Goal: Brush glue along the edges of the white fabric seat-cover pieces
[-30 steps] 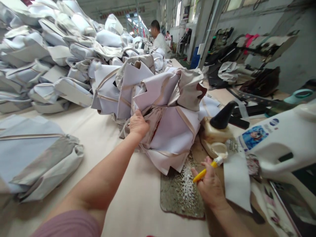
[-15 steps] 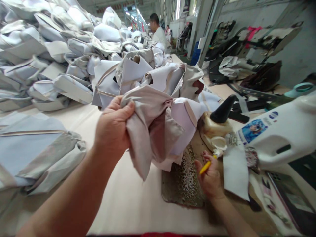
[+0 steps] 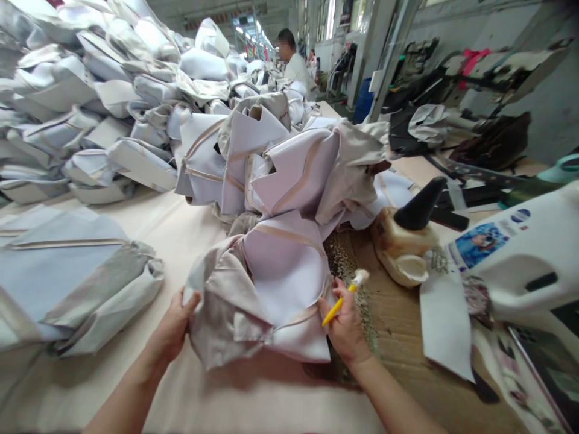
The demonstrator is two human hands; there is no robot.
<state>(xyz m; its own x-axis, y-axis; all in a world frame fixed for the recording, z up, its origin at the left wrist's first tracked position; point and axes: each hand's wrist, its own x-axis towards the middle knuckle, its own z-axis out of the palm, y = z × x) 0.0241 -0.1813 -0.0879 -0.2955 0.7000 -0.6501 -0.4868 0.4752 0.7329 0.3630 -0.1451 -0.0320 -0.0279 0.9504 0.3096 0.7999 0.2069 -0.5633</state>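
Note:
A sewn bag piece (image 3: 284, 271) of grey fabric with a stiff, pale panel lies low over the table in front of me. My left hand (image 3: 176, 319) grips its left edge, thumb on top. At its right edge is my right hand (image 3: 346, 322), fingers closed round a yellow-handled brush (image 3: 337, 308) with white-coated bristles pointing up and away. The right fingertips also touch the piece's edge. Partly beneath the hand and piece is a glue-crusted board (image 3: 339, 256). Right of it stands a stained glue container (image 3: 398, 241) with a black cone-shaped top.
Similar bag pieces (image 3: 298, 169) are heaped just ahead, with a tall pile (image 3: 113, 96) behind at left. Another piece (image 3: 76, 271) lies at far left. On the right are a white jug (image 3: 534, 253), a white sheet (image 3: 446, 325) and a phone (image 3: 547, 367). A person (image 3: 296, 63) sits beyond.
The bag piece has come down from a raised hold toward the table and turned its pale panel up. My right hand has moved left with the brush, from the glue container to the piece's edge.

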